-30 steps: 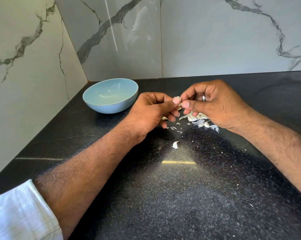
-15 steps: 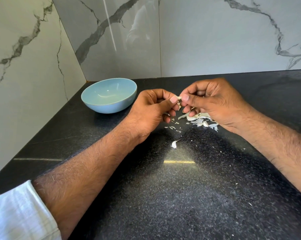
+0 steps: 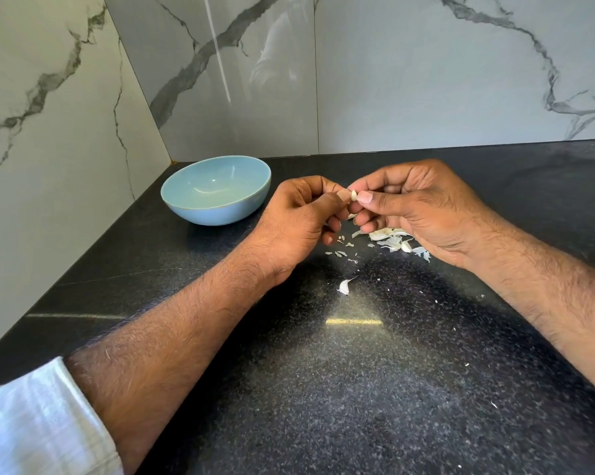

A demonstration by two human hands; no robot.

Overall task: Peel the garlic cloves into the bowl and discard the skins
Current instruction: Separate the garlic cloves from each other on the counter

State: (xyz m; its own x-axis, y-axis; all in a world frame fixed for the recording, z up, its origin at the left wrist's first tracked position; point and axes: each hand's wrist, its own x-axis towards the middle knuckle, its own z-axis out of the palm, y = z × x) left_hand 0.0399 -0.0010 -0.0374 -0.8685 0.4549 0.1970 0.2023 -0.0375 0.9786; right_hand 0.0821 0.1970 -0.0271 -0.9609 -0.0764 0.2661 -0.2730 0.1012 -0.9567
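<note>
Both hands meet above the black countertop, forearms angling in from the lower corners so the knuckles almost face each other. Left hand comes in from the lower left, a rolled white sleeve at the forearm, wrist raised off the counter, fingers curled inward with the thumb stretched toward the right. Right hand comes in from the right edge, back of the hand turned up, fingers folded under and thumb pointing left.

Between the two thumb tips sits a small pale garlic clove, held in the air between the hands, above the counter and to the right of the bowl. Each hand pinches it, left thumb and forefinger on one side, right thumb and forefinger on the other; neither hand is spread. Only a sliver of the clove shows, so how much skin is on it is hard to judge.

A blue bowl stands to the left of the left hand, near the corner where the marble walls meet, close to the knuckles but apart from them; nothing can be made out inside it.

Below the right hand's curled fingers lies a heap of garlic skins on the counter, with what may be whole cloves among them, partly hidden by the hand. Small skin flakes are scattered just left of the heap, under the gap between the hands. One loose garlic piece lies nearer the camera, apart from the heap and from both hands.
</note>
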